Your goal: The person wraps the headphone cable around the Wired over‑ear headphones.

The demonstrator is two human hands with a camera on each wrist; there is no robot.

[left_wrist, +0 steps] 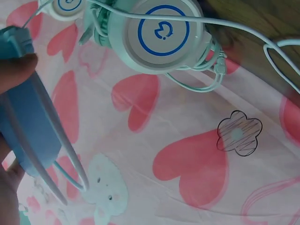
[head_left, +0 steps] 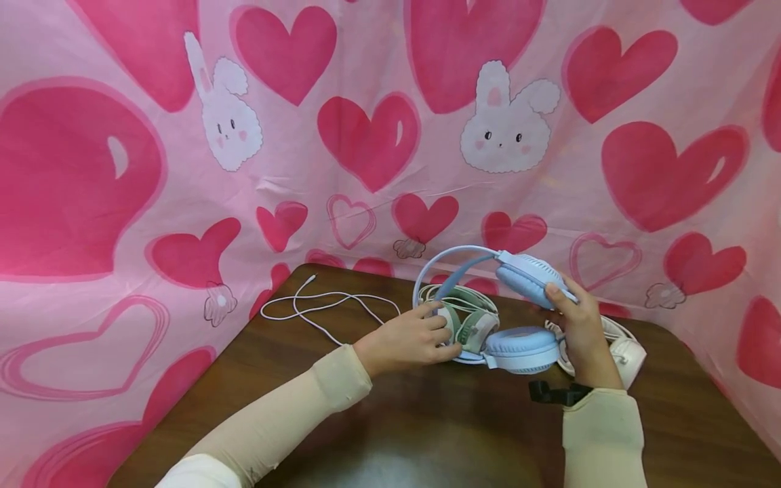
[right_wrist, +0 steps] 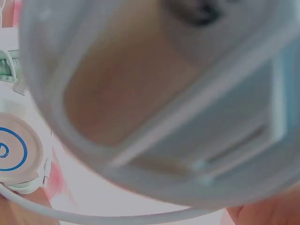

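Both hands hold a pair of light blue over-ear headphones [head_left: 523,351] above the table. My left hand [head_left: 407,337] grips the headband near its lower side; in the left wrist view the thumb and fingers lie around the blue band [left_wrist: 33,126]. The upper ear cup is held by my right hand [head_left: 581,333], thumb on the cushion side. One ear cup [right_wrist: 234,168] fills most of the right wrist view, blurred. Just behind the blue pair sit green-and-white headphones [head_left: 481,332], partly covered by the left fingers and the band.
White headphones [head_left: 628,356] lie on the dark wooden table [head_left: 451,427] at the right, partly hidden by the right hand. A thin white cable [head_left: 299,313] loops across the table's back left. Pink heart-patterned cloth [head_left: 378,61] hangs behind and at the sides.
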